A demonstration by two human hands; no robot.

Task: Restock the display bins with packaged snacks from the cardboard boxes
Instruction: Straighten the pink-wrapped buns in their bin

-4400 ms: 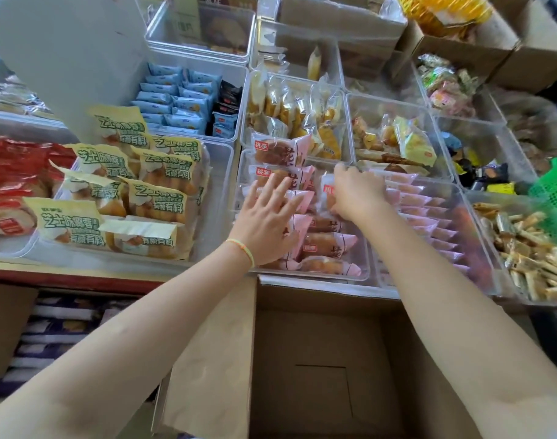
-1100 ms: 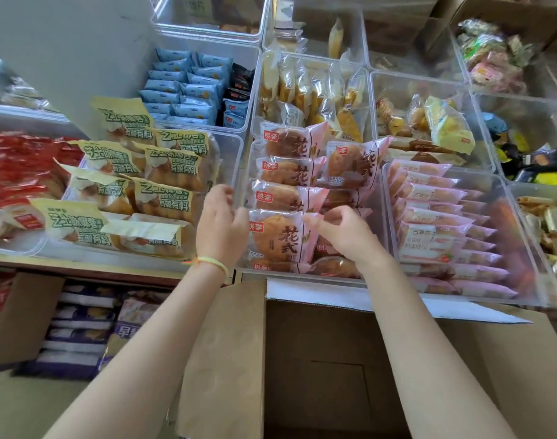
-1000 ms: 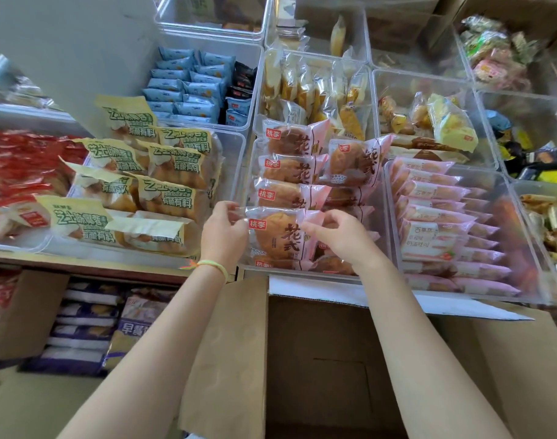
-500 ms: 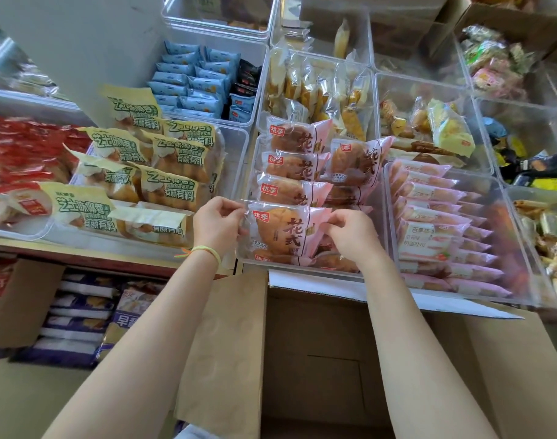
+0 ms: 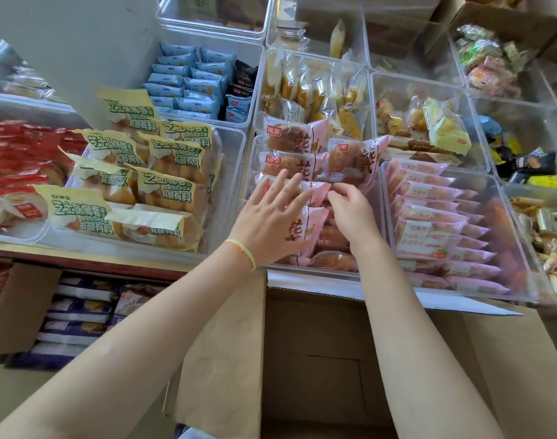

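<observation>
Clear plastic is what the restocking goes into: in the head view, the transparent display bin (image 5: 250, 172) under both hands already holds rows of pink-edged clear packets of brown bread (image 5: 290, 137), stacked from its far wall to its near rim. The left hand (image 5: 271, 223) lies flat with fingers spread and straight, pressing down on the nearest packets, gripping nothing. The right hand (image 5: 350, 210), just beside it, has its fingertips drawn together at the pink sealed end of one packet; it looks like a pinch, though the thumb is hidden. Below the wrists, the open brown cardboard box (image 5: 318, 359) shows only its bare bottom, so by my reading this bin's refill is nearly done and only tidying remains (other bins farther off look sparse and may yet need stock). Readable writing: a red tag "桃李" and large "花式" on the bread packets; right of the right hand, pink wrapped toast packets (image 5: 429, 217) carry "奶盖吐司"; left of the left hand, pale yellow packets with green lettering (image 5: 163, 191) read "有颜有料". Beyond them sit small blue packets (image 5: 188, 80), print too small to read.
</observation>
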